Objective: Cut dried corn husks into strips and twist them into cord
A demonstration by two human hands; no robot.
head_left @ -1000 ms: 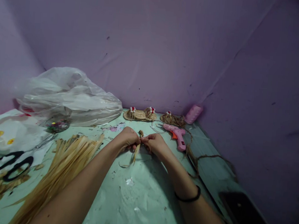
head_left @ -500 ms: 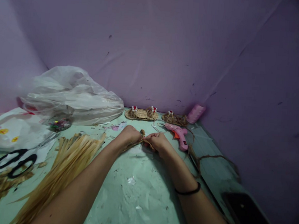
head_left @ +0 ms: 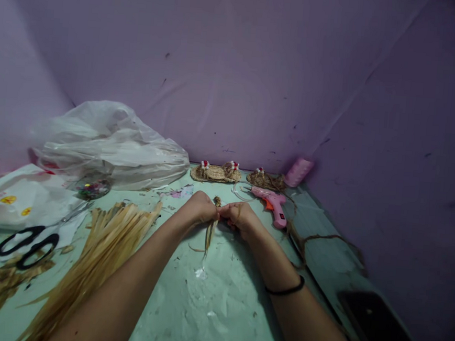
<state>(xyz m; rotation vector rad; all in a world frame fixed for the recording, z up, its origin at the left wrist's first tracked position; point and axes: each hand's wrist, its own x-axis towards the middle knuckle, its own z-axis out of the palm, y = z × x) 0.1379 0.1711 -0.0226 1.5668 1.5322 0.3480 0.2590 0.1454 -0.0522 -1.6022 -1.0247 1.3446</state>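
Note:
My left hand [head_left: 202, 208] and my right hand [head_left: 240, 215] meet at the middle of the table, fingertips touching. Both are closed on a small braid of dry straw strips [head_left: 218, 201]. Its knotted top end shows just above the fingers. Loose strip ends [head_left: 209, 236] hang down below the left hand toward me. The part pinched between the fingers is hidden. A bundle of flat straw strips [head_left: 106, 250] lies to the left, partly behind my left forearm.
Black-handled scissors [head_left: 38, 245], a white bag [head_left: 20, 201] and a clear plastic bag [head_left: 115, 146] are on the left. Woven slippers with beads [head_left: 216, 174] stand by the wall. A pink glue gun [head_left: 274, 203], a pink thread spool [head_left: 299, 172] and a dark phone [head_left: 380, 329] are on the right.
The loose straw ends, earlier spread sideways under the hands, now hang down together below the fingers. My hands have stayed in nearly the same place.

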